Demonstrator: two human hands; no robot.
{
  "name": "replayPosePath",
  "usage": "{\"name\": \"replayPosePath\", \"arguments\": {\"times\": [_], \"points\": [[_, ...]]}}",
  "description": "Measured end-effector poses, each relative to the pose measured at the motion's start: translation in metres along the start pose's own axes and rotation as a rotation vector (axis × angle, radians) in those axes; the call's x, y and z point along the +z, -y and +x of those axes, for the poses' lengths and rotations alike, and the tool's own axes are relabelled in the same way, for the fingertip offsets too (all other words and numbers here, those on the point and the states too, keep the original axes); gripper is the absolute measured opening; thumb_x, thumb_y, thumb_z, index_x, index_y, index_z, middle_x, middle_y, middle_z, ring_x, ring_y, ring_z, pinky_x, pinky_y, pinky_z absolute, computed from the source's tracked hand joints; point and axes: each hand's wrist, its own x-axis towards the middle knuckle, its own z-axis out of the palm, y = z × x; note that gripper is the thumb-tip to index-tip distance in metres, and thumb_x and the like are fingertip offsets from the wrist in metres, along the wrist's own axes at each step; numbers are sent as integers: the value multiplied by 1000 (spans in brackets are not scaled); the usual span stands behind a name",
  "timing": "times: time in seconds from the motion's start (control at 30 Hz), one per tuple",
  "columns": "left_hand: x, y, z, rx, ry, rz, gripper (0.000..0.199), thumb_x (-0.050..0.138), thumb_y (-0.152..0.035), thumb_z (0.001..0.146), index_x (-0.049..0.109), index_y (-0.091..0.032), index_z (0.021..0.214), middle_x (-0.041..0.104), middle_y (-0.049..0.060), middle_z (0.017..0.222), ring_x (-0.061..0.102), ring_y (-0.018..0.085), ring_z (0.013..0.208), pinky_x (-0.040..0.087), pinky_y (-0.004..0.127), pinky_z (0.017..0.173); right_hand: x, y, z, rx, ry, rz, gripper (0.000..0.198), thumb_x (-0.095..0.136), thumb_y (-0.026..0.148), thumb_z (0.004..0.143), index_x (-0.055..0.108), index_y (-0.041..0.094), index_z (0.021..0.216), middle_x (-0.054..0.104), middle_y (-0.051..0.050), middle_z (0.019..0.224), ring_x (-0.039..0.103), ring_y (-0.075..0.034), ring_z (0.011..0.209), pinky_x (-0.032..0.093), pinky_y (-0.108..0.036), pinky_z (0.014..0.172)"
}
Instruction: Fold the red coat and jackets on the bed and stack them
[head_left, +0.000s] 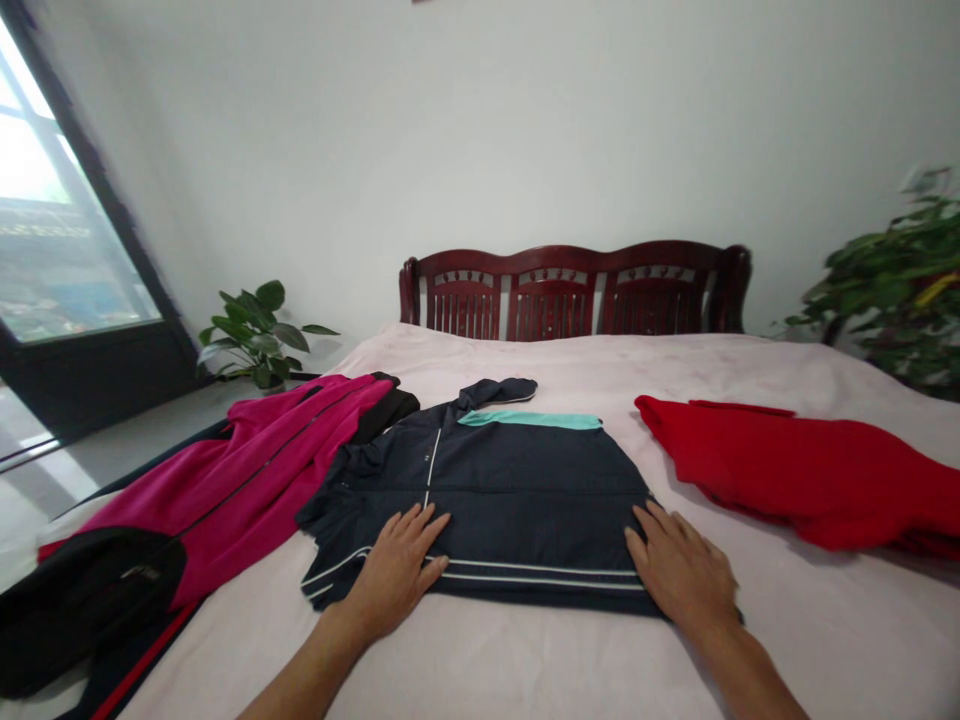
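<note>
Under the open, spread fingers of the left hand and right hand, a navy garment lies flattened; light, even outward pressure should smooth it best.

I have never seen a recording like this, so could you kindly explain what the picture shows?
There is no machine here: a camera worn on a person's head looks forward and down, so these bare hands are the wearer's own. The left hand and right hand rest, fingers spread, on a dark garment with white stripes; neither appears to grip it. It lies on a pale pink sheet, between a pink jacket on the left and a red garment on the right.
</note>
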Motion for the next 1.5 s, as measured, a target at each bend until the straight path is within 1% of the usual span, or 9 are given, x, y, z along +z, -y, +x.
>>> {"name": "replayPosePath", "arguments": {"times": [0.27,0.4,0.53,0.67,0.8,0.93,1.17,1.33,1.5], "points": [[-1,0,1,-5,14,-4,53,47,-44,99,42,-32,150,44,5,156,39,26,145,32,50,118,4,-2,0,3,-23,4,49,35,37,96,64,20,132,58,-7,144,53,-31,130,44,-48,102],[-2,-1,2,-5,26,-11,53,46,-44,99,42,-31,150,44,5,156,39,26,145,32,50,118,1,-2,1,-3,-15,3,49,34,36,97,64,19,132,59,-8,143,54,-31,129,45,-47,101],[-2,-1,1,-1,12,-12,52,46,-43,99,42,-31,150,45,6,156,39,26,144,32,50,118,-3,0,0,7,-11,13,50,34,37,97,65,18,131,59,-8,142,54,-31,129,45,-47,101],[-1,0,1,6,-1,-11,52,46,-43,99,43,-31,150,46,6,155,40,26,144,33,49,117,-2,0,0,21,-9,25,47,37,36,96,65,21,130,59,-8,142,54,-31,129,45,-48,102],[0,1,1,17,-14,-12,52,46,-43,99,43,-30,150,46,7,155,41,27,143,33,50,117,-1,0,0,26,-10,25,49,35,36,96,65,20,131,58,-8,143,53,-31,130,44,-48,103],[2,2,0,18,-14,-16,52,45,-44,100,42,-31,150,46,6,155,40,27,144,33,50,117,0,0,0,15,-15,29,49,35,36,96,64,19,131,58,-9,143,53,-31,130,44,-48,102],[5,4,0,25,-28,-19,53,45,-45,100,41,-32,151,46,6,155,40,27,143,33,50,117,1,-1,0,12,-24,23,47,36,36,96,66,22,130,59,-8,142,54,-31,129,45,-48,100],[4,3,0,29,-39,-18,52,45,-44,100,42,-32,150,46,5,155,41,26,143,33,50,117,-3,1,-1,9,-19,-4,47,36,35,97,64,20,131,59,-8,143,54,-30,129,45,-47,101],[2,2,0,11,-11,-22,52,44,-45,100,42,-32,150,45,5,156,39,26,144,32,50,118,-4,1,-1,-1,-21,-13,47,35,34,98,64,19,131,59,-7,143,54,-30,129,46,-46,100]]}}
